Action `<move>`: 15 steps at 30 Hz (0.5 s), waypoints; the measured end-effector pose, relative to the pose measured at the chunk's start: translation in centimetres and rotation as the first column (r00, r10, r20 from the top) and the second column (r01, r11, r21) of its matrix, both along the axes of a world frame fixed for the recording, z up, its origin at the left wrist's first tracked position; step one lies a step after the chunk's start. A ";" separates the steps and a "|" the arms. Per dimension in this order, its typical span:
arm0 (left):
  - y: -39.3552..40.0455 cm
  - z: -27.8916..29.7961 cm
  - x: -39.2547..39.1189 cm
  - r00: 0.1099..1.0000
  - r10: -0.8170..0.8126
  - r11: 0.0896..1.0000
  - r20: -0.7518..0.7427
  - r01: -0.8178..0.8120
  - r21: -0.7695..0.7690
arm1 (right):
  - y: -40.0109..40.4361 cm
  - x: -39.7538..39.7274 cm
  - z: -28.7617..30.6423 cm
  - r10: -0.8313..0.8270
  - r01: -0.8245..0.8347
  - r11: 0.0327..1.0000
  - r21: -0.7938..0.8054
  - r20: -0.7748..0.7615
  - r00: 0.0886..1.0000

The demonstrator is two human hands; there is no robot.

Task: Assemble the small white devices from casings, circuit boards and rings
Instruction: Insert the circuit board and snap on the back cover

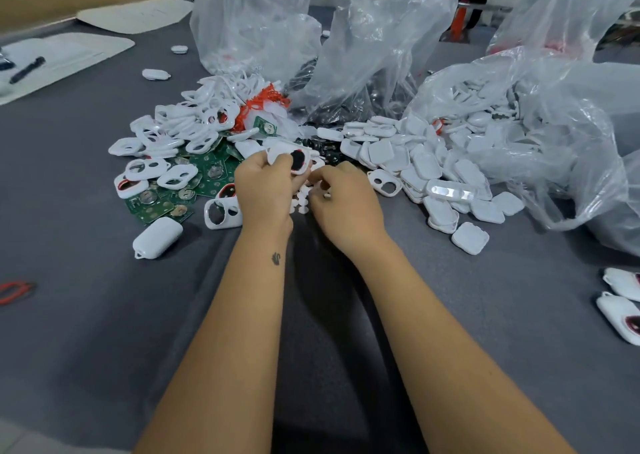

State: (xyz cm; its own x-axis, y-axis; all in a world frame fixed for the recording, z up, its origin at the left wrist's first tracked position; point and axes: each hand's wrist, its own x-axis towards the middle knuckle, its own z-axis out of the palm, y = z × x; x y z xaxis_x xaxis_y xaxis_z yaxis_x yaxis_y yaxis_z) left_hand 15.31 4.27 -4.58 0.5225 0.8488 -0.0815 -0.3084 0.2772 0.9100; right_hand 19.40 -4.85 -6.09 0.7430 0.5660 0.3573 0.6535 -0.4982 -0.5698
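My left hand grips a white casing with a black round part in its opening, held up over the middle of the pile. Just to its right, my right hand has curled fingers that pinch a small white piece, hard to make out. Small white round pieces lie between the hands. Green circuit boards are heaped to the left, with white front casings that have holes. Plain white back covers are piled to the right.
Clear plastic bags stand behind the pile, and another bag spills covers on the right. A closed white device lies front left, two more at the right edge. A red tool and a pen lie left.
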 end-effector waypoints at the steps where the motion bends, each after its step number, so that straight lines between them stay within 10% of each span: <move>1: 0.2 0.1 -0.2 1.000 -0.006 1.000 -0.003 0.006 -0.009 | 0.1 0.2 -0.1 -0.019 0.020 1.000 -0.020 0.023 1.000; 15: -0.9 0.3 1.8 0.996 -0.077 0.994 0.042 0.080 -0.079 | -0.5 4.1 0.3 -0.283 0.304 0.944 -0.128 0.156 0.946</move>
